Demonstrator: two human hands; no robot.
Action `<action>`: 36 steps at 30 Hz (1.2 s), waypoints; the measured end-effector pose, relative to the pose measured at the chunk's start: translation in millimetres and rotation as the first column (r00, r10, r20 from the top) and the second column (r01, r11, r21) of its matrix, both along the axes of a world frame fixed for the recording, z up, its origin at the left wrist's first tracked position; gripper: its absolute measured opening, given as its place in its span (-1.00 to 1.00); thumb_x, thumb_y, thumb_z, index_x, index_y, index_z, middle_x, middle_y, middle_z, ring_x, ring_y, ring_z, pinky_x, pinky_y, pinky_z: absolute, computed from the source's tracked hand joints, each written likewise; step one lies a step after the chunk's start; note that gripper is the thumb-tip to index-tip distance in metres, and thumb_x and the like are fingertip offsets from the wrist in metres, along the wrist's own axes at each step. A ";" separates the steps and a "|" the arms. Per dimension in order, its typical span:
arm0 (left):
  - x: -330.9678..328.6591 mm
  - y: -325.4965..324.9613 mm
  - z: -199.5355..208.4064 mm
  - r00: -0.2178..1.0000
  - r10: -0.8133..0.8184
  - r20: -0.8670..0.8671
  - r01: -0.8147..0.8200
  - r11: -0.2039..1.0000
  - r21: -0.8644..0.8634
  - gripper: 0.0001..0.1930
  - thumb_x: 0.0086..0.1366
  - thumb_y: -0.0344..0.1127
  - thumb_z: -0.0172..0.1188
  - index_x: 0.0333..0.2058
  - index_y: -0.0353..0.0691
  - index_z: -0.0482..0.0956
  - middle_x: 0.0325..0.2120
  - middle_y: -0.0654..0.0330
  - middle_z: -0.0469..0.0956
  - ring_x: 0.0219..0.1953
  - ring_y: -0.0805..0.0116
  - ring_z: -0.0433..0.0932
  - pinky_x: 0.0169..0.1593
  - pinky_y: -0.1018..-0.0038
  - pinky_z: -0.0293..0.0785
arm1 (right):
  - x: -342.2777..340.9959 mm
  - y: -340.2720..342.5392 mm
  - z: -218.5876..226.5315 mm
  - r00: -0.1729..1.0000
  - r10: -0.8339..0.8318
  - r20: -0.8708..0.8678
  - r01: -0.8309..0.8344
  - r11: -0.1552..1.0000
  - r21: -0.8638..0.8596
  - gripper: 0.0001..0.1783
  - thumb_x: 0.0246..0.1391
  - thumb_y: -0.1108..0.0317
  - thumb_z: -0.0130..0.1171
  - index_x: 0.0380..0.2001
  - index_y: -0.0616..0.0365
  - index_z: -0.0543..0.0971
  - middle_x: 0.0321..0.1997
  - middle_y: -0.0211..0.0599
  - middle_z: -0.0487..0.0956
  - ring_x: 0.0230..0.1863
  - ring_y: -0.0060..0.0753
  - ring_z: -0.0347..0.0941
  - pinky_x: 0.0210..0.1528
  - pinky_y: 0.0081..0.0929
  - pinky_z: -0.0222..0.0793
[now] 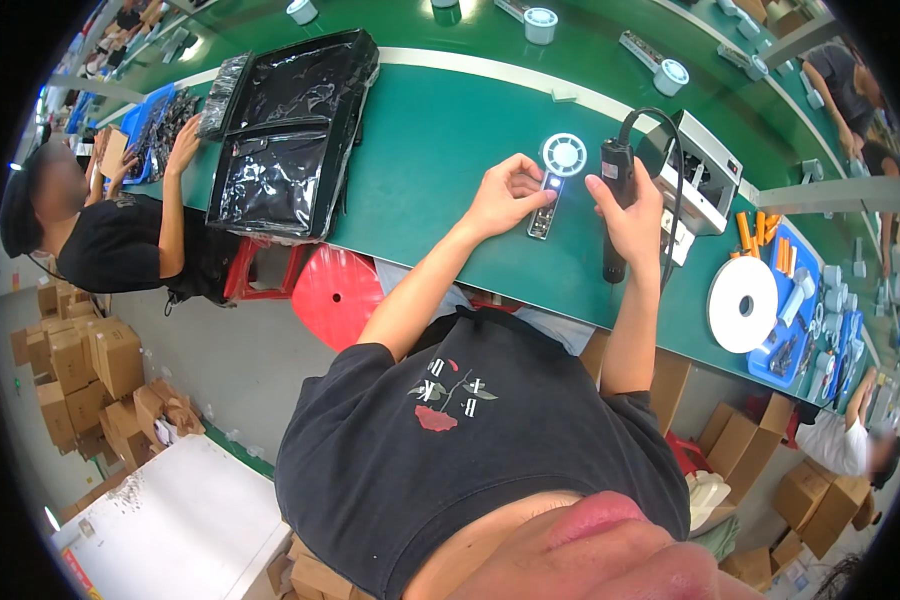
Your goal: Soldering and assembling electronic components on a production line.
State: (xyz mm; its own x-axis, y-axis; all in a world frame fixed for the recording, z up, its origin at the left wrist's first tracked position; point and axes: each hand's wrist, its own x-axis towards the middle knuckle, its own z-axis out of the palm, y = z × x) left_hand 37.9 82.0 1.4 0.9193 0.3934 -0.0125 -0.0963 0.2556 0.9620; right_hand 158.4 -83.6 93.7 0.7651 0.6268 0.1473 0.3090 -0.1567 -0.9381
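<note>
My left hand (pixel 510 197) pinches the handle of a small light-blue handheld fan (pixel 564 156) lying on the green worktable (pixel 450 130). The handle is uncovered, and small parts show inside it. My right hand (pixel 634 218) is wrapped around a black electric screwdriver (pixel 617 165), held upright just right of the fan. A black cable (pixel 678 165) loops from its top. Beyond that hand stands a boxy white-and-black machine (pixel 705 170), its inside partly hidden.
A crate lined with shiny black plastic (pixel 280 160) sits at left, near a person (pixel 110 235) handling parts. Fans (pixel 540 25) rest on the green belt behind. At right lie orange cylinders (pixel 745 232), a white reel (pixel 720 308) and a blue tray (pixel 782 368). A red stool (pixel 335 310) stands below.
</note>
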 end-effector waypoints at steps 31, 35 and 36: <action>-0.1 -3.0 3.7 0.999 0.018 -0.033 -0.018 1.000 -0.010 -0.70 0.20 -0.56 0.38 -0.21 -0.29 0.41 -0.17 0.16 0.53 -0.13 0.43 0.62 -0.02 0.51 0.60 | 1.0 -4.5 5.7 1.000 0.006 0.031 -0.003 0.996 -0.093 -0.59 0.07 0.25 0.42 -0.07 0.21 0.56 -0.40 -0.46 0.60 -0.41 -0.69 0.44 -0.34 -0.62 0.36; 0.0 0.1 2.1 1.000 0.001 -0.011 -0.001 0.999 -0.039 -0.71 0.21 -0.58 0.36 -0.21 -0.30 0.41 -0.16 0.17 0.52 -0.14 0.41 0.63 -0.03 0.50 0.62 | 0.4 -1.5 4.5 1.000 0.000 0.025 0.001 0.999 -0.038 -0.55 0.03 0.19 0.45 -0.08 0.19 0.58 -0.47 -0.47 0.59 -0.49 -0.69 0.41 -0.42 -0.60 0.32; 0.3 0.0 2.0 1.000 -0.003 -0.010 0.003 0.999 -0.036 -0.71 0.21 -0.58 0.36 -0.21 -0.30 0.41 -0.16 0.17 0.52 -0.14 0.41 0.63 -0.03 0.50 0.62 | 0.7 -2.9 6.4 0.999 0.013 0.031 -0.011 0.997 -0.079 -0.58 0.08 0.21 0.42 -0.08 0.20 0.56 -0.45 -0.48 0.58 -0.48 -0.67 0.44 -0.41 -0.62 0.35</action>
State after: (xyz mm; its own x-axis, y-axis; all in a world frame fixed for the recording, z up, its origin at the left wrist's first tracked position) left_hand 38.3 82.1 3.4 0.9203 0.3895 -0.0361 -0.0853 0.2900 0.9532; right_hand 159.0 -86.5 100.1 0.7534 0.6464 0.1206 0.3401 -0.2261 -0.9128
